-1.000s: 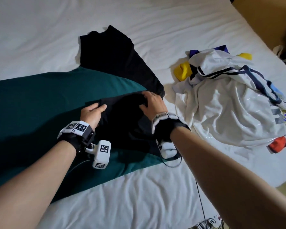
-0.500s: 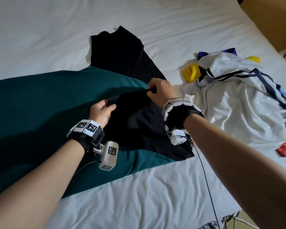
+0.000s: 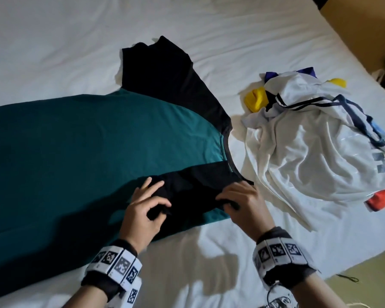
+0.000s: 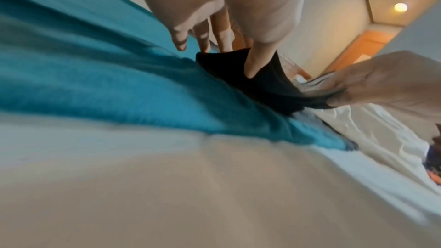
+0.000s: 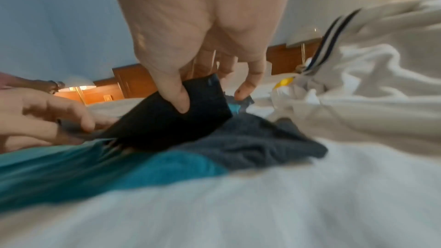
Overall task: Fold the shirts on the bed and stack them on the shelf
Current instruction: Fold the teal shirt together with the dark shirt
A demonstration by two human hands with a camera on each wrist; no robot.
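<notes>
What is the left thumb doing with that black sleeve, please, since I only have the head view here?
Observer: In the left wrist view the left hand pinches the black sleeve, with the thumb pressed on top of the fabric.
Operator: And the right hand?
Observer: The right wrist view shows the right hand with its thumb over the sleeve's folded edge, lifted off the teal shirt.
Operator: Anything beyond the bed?
Observer: A lit lamp stands by a wooden headboard.
</notes>
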